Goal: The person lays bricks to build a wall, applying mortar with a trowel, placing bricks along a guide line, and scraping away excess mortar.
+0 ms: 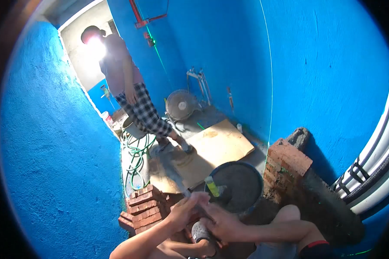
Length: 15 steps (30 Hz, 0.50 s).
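My left hand (182,214) and my right hand (222,222) are close together at the lower middle, above my grey clog (200,232). Both have curled fingers around a small pinkish thing (199,199) between them; its kind is not clear. Just beyond my hands stands a round dark tub (261,184) of grey mortar (240,183). Inside it, near my right hand, is a tool with a yellow-green handle (212,186); its lower part is hard to make out. To the left of my left hand is a stack of red bricks (146,208).
A brick-and-mortar wall section (289,157) rises at the right, before white pipes (371,159). Beyond the tub lie a wooden board (222,142) and a fan (181,105). Another person (121,64) stands by the doorway near a green hose (136,159). A string (271,73) hangs along the blue wall.
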Each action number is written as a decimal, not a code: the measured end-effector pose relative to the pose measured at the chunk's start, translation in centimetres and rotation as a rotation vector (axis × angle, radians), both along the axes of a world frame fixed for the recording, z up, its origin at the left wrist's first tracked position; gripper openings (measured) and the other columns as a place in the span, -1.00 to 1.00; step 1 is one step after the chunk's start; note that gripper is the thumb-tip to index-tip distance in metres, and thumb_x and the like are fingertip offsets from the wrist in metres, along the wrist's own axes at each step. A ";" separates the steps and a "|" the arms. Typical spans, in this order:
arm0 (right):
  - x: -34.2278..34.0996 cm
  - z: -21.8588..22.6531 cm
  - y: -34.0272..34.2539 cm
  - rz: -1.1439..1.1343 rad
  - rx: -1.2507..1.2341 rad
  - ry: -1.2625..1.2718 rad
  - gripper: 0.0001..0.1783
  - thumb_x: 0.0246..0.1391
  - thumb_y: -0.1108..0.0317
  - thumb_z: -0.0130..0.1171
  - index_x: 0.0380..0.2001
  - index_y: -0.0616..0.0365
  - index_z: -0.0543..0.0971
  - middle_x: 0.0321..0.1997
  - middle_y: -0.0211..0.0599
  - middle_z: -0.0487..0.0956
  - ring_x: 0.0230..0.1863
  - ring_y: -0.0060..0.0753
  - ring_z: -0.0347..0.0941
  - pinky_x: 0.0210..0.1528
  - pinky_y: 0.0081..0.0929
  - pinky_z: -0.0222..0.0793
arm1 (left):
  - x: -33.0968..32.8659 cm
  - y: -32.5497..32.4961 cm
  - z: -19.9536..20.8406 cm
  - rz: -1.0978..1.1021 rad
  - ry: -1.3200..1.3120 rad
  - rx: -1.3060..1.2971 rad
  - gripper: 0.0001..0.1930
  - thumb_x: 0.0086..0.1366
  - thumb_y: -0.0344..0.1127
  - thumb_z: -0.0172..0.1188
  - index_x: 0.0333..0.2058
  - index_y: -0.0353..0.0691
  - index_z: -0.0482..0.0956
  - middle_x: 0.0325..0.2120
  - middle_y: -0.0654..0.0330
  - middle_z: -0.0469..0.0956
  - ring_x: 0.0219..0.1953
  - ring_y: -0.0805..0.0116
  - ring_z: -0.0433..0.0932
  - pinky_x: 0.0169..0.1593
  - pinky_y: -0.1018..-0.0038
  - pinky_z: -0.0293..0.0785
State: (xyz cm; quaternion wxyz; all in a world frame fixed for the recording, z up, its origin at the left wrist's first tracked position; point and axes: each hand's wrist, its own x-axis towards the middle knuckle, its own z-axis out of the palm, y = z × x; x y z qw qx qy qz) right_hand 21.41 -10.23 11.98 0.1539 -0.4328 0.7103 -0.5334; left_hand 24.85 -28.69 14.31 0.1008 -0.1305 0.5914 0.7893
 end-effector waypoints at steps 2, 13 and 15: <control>0.9 -3.6 -1.1 -0.004 -0.120 0.074 -0.40 0.30 0.16 -0.03 0.30 0.20 0.18 0.17 0.17 0.34 0.20 0.17 0.29 0.18 -0.11 0.24 | -0.4 -0.3 0.6 0.088 -0.181 0.000 -0.58 0.46 -0.06 -0.02 -0.15 -0.37 0.58 -0.16 0.09 0.59 -0.08 0.31 0.51 0.03 0.39 0.42; -0.6 -5.5 -2.8 0.404 0.446 -0.171 -0.50 0.30 -0.08 -0.07 -0.04 0.17 0.42 -0.61 -0.12 0.55 -0.64 -0.13 0.53 -0.49 -0.23 0.46 | 0.3 -3.5 -1.8 0.309 -0.126 0.169 -0.71 0.40 -0.27 -0.03 -0.20 -0.42 0.53 -0.12 -0.04 0.59 -0.01 0.11 0.53 0.18 0.25 0.37; 0.5 -6.4 -3.1 0.345 0.437 -0.297 -0.54 0.25 -0.07 0.01 -0.17 0.15 0.50 -0.56 -0.07 0.57 -0.56 -0.09 0.55 -0.46 -0.20 0.46 | 1.2 -3.7 -0.6 0.377 -0.106 0.219 -0.72 0.40 -0.29 -0.04 -0.20 -0.43 0.52 -0.12 -0.06 0.59 0.01 0.09 0.52 0.19 0.24 0.37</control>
